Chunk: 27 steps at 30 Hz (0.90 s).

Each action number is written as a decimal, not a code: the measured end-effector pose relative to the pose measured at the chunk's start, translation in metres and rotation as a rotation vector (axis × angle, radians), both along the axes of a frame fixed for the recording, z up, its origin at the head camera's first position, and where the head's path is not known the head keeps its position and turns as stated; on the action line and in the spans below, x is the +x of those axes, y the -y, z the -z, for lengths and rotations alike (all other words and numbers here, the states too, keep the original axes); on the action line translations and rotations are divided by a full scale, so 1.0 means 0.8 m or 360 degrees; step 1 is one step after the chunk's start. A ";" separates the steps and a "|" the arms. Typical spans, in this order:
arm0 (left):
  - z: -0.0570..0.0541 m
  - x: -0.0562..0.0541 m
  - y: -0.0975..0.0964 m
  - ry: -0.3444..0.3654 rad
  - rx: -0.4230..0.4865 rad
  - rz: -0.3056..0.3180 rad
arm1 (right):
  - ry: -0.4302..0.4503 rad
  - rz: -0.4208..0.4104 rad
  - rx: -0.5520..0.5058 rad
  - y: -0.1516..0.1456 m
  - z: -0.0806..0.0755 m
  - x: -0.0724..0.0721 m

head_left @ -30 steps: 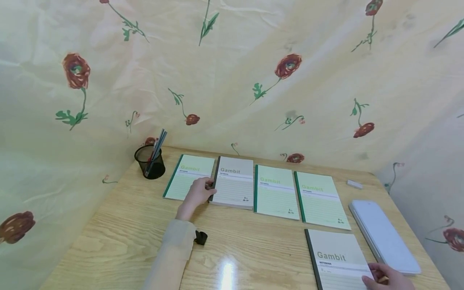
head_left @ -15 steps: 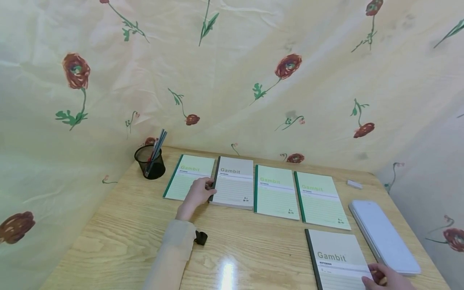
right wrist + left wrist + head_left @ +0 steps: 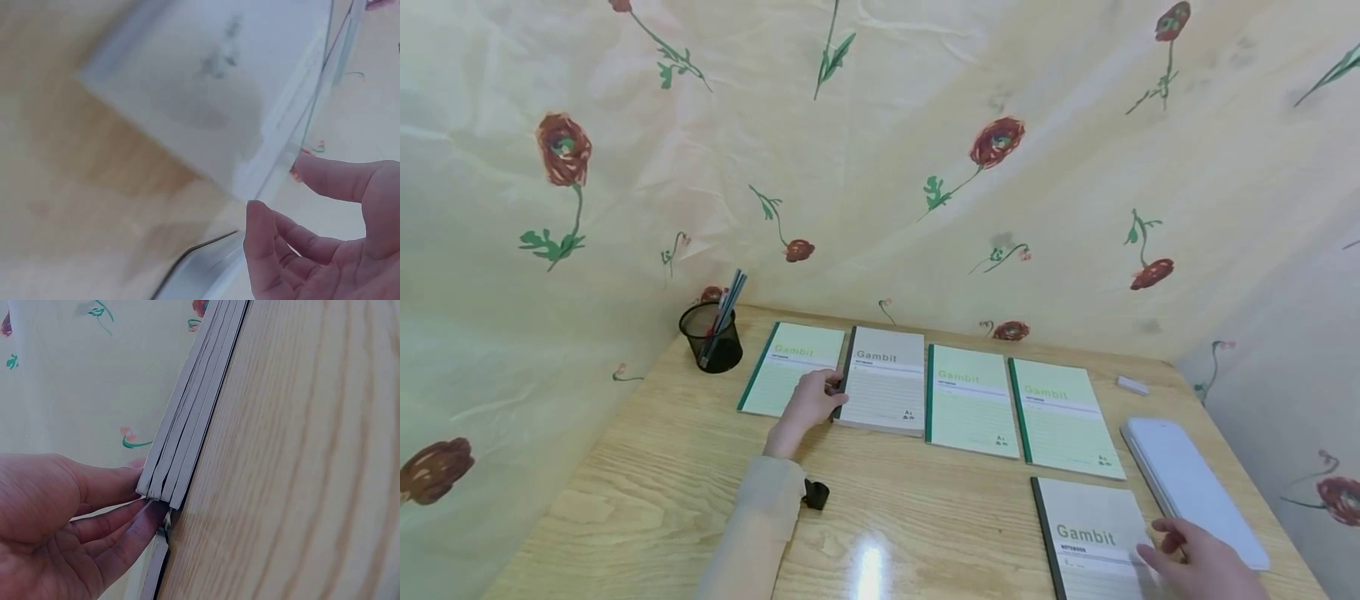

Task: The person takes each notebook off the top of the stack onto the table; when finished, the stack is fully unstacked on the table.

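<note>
My left hand (image 3: 812,402) is at the dark spine of a grey Gambit notebook (image 3: 883,387) in the back row. The left wrist view shows a stack of several notebooks (image 3: 194,419) there, its corner pinched between thumb and fingers. To the left, partly under this hand, lies a green notebook (image 3: 797,342). At the lower right my right hand (image 3: 1202,560) hovers by the right edge of another grey notebook (image 3: 1093,512). In the right wrist view its thumb (image 3: 334,178) and fingers (image 3: 261,250) stand apart beside that notebook's edge, with nothing between them.
Two green notebooks (image 3: 973,400) (image 3: 1063,412) continue the back row. Right of them lie a pale blue flat case (image 3: 1195,492) and a small white eraser-like block (image 3: 1132,385). A black mesh pen cup (image 3: 718,350) stands at the back left. Flowered cloth (image 3: 850,167) hangs behind the table.
The right hand has let go of the front grey notebook's right edge and moved slightly up, its fingers spreading. The left hand has stayed at the grey stack.
</note>
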State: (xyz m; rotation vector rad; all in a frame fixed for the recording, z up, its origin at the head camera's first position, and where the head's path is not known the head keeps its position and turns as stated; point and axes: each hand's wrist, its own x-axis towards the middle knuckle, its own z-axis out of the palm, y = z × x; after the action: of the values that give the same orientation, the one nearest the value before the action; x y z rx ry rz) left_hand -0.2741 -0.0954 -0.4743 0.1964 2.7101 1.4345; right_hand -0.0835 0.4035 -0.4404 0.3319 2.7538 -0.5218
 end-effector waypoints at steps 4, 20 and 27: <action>-0.001 0.002 0.000 -0.0003 0.0006 0.0008 | -0.0062 -0.0020 -0.0052 0.015 -0.009 -0.011; -0.003 0.004 -0.002 -0.0030 -0.0009 0.0017 | -0.0168 -0.0140 -0.0646 0.056 -0.039 -0.061; -0.001 0.002 0.000 -0.0019 -0.0016 -0.0011 | -0.0201 -0.0180 -0.0707 0.081 -0.047 -0.088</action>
State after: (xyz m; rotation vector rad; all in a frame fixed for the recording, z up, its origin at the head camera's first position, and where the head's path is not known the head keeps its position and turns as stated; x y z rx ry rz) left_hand -0.2725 -0.0954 -0.4733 0.1963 2.7297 1.4259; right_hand -0.1542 0.3383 -0.4026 0.0359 2.6511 -1.1264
